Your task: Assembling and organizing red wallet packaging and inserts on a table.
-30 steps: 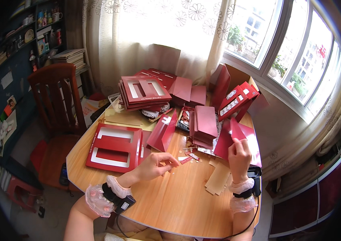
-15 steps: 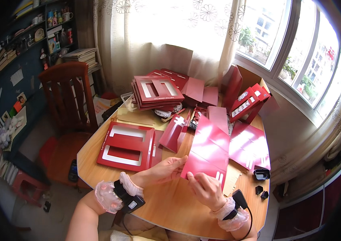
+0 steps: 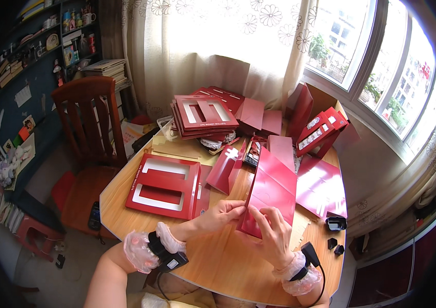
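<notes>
Left grip (image 3: 213, 218) pinches creased red sheet (image 3: 275, 179) above counter (image 3: 218, 262); right grip (image 3: 274, 241) touches it, closure unclear; we judge fold unfinished; folded piece (image 3: 222, 168) stands left, flat sheets (image 3: 322, 186) lie right.

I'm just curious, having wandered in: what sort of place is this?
Probably a room in someone's home, perhaps a study or bedroom. Flowered curtains hang at the window, shelves hold books and small ornaments, and a wooden chair stands by the table.
</notes>
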